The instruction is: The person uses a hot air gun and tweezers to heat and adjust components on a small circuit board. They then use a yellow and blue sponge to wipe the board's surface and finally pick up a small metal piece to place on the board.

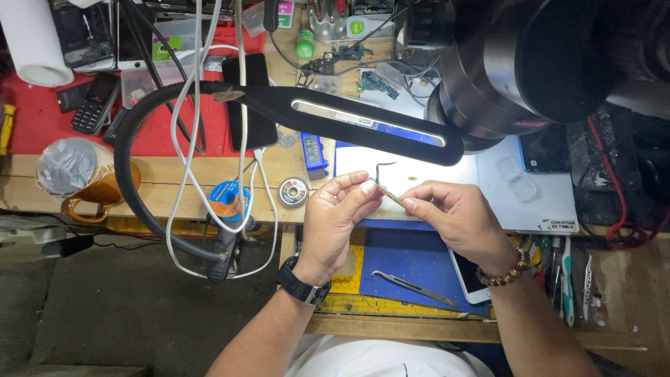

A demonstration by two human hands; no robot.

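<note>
Right over the middle of the tabletop [209, 183], both hands are up and working close together: the left hand [335, 216] has its fingertips pinched together on the near end of a thin, curved-tip pair of tweezers [383, 183], and the right hand [457, 213] is pinched on the same slim tool from the other side, thumb and forefinger closed on its shaft. The tweezers hang just above a white mat [488, 188] at the tabletop's centre, their hooked tip pointing away from the person, under the long black lamp head [363, 122] that stretches across the scene. A black watch [301, 285] sits on the left wrist, a beaded bracelet [504, 272] on the right. Below the hands, near the front edge, a second pair of tweezers [412, 284] lies flat on a blue mat [412, 258]. Just left of the left hand rest a small solder spool [293, 192] and a blue reel of wire [227, 199], with white cables [183, 132] looping over them. Off at the left edge stands a brown mug [94, 192] with a foil-wrapped bundle in it, and a keypad phone [95, 102] lies on the red mat [42, 119] toward the far left corner.
</note>
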